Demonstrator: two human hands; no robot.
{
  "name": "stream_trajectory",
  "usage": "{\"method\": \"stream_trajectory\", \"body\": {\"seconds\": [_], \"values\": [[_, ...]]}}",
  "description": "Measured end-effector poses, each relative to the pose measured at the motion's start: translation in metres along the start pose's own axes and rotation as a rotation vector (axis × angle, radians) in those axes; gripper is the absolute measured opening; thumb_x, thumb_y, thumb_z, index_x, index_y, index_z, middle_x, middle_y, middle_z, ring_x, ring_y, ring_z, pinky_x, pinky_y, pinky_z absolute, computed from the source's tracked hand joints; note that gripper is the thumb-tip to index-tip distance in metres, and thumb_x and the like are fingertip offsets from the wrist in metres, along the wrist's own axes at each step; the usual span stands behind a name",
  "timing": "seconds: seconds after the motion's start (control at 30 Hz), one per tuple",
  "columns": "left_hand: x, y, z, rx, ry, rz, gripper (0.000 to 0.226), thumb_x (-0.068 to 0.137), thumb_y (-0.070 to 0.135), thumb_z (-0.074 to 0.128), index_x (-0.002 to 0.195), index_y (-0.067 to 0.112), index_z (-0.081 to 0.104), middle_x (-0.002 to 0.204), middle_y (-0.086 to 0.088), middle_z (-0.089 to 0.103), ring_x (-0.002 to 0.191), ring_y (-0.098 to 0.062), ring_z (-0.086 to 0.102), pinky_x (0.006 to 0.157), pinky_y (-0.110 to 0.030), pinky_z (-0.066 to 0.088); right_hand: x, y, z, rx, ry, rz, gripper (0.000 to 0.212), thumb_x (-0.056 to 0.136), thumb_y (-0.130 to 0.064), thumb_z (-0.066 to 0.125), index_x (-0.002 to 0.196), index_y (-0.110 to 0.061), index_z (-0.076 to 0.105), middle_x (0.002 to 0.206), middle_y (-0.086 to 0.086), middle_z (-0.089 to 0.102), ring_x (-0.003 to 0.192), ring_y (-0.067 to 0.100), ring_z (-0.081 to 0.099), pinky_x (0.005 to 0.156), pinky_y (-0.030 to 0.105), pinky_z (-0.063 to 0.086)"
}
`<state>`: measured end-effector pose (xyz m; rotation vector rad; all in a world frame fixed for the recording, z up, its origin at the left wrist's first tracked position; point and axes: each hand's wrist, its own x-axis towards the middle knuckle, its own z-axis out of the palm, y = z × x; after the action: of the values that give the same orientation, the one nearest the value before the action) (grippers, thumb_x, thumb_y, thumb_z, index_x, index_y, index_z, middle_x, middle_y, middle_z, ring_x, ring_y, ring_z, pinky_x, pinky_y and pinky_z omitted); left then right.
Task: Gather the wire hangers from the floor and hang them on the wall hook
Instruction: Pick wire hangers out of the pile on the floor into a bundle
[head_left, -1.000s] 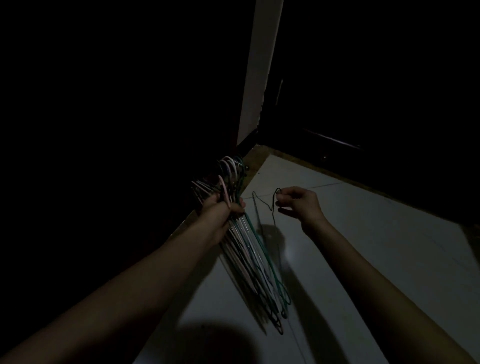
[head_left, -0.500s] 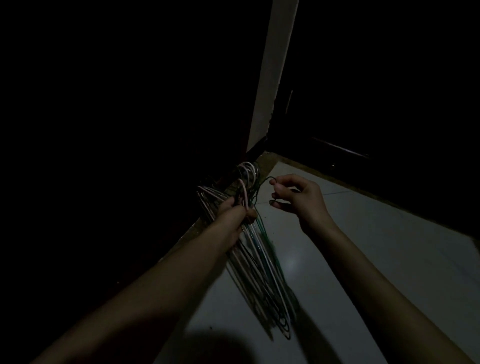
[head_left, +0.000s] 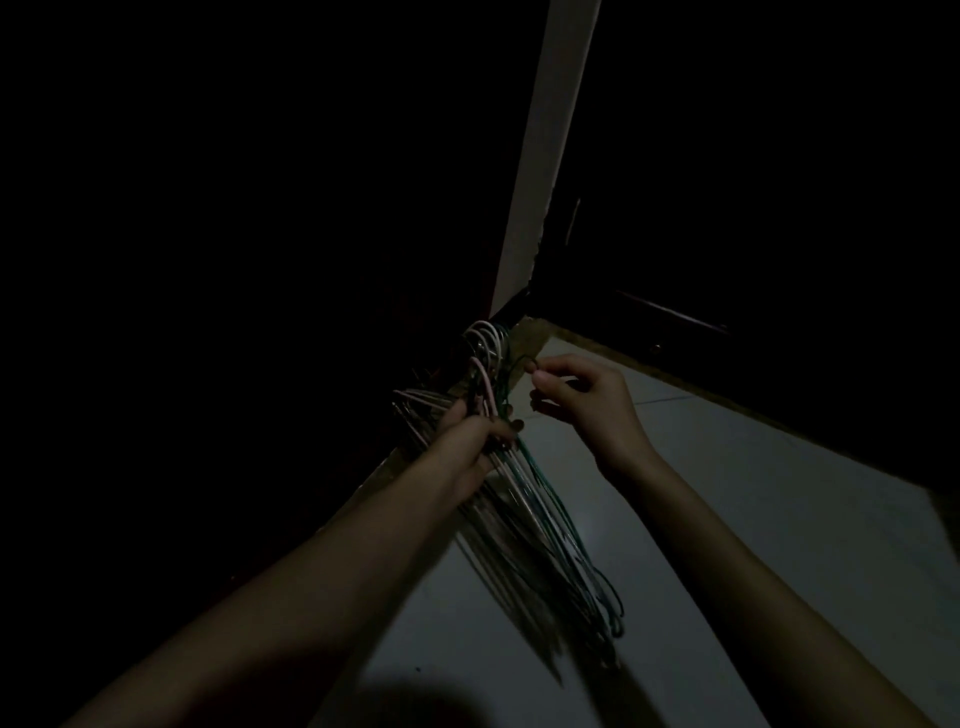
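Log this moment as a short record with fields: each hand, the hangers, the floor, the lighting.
left hand: grips the bundle of wire hangers near their necks
right hand: pinches the hook of a dark wire hanger with its fingertips, right beside the bundle's hooks
bundle: many hangers, pink, pale and green, their lower ends hanging above the floor
floor: pale tiles, a brown strip along the wall edge
wall hook: not visible
lighting: very dim; most of the surroundings are black
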<state>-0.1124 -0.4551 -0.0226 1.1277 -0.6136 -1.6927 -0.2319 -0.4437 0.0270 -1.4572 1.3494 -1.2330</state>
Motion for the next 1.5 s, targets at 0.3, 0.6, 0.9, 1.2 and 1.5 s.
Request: {"method": "stream_trajectory", "body": {"seconds": [0.3,0.6,0.9,1.2,1.5], "values": [[-0.007,0.022,0.010,-0.130,-0.017,0.056,0.069,0.080,-0.022,0.043,0.142,0.009,0.034,0.136,-0.022,0.049,0.114,-0.031,0.058,0.075,-0.032,0.054,-0.021,0.024,0.002,-0.386,-0.202,0.174,0.067,0.073,-0.026,0.078,0.130,-0.020,0.045,0.118,-0.003,0.052,0.109,0.014,0.052,0.087,0.027,0.045],[-0.047,0.065,0.033,-0.156,-0.092,0.137,0.073,0.082,-0.022,0.040,0.145,0.013,0.029,0.135,-0.022,0.050,0.121,-0.031,0.052,0.088,-0.033,0.051,-0.010,-0.038,-0.010,-0.705,-0.122,0.086,0.055,0.072,-0.028,0.077,0.119,-0.023,0.050,0.097,0.001,0.062,0.086,0.019,0.061,0.080,0.039,0.053],[-0.120,0.180,0.107,-0.004,-0.192,0.191,0.091,0.078,-0.015,0.048,0.149,0.032,0.015,0.147,-0.013,0.037,0.127,-0.029,0.046,0.108,-0.045,0.038,0.000,-0.192,-0.061,-0.606,0.036,-0.046,0.041,0.069,-0.017,0.079,0.100,-0.028,0.054,0.095,-0.004,0.064,0.088,0.013,0.062,0.082,0.038,0.053],[-0.242,0.387,0.225,0.025,-0.315,0.348,0.089,0.077,-0.023,0.042,0.146,0.030,0.021,0.134,-0.014,0.051,0.099,-0.015,0.061,0.067,-0.021,0.053,0.017,-0.455,-0.128,-0.581,0.062,-0.163,0.045,0.069,-0.008,0.075,0.086,-0.041,0.049,0.086,-0.014,0.063,0.079,-0.002,0.061,0.076,0.022,0.050],[-0.381,0.601,0.328,0.140,-0.444,0.525,0.091,0.081,-0.019,0.049,0.148,0.031,0.012,0.123,-0.007,0.057,0.115,-0.012,0.056,0.090,-0.028,0.051,0.013,-0.737,-0.188,-0.544,0.033,-0.246,0.039,0.073,-0.005,0.072,0.090,-0.036,0.054,0.089,-0.006,0.065,0.080,0.005,0.064,0.077,0.025,0.052]]}}
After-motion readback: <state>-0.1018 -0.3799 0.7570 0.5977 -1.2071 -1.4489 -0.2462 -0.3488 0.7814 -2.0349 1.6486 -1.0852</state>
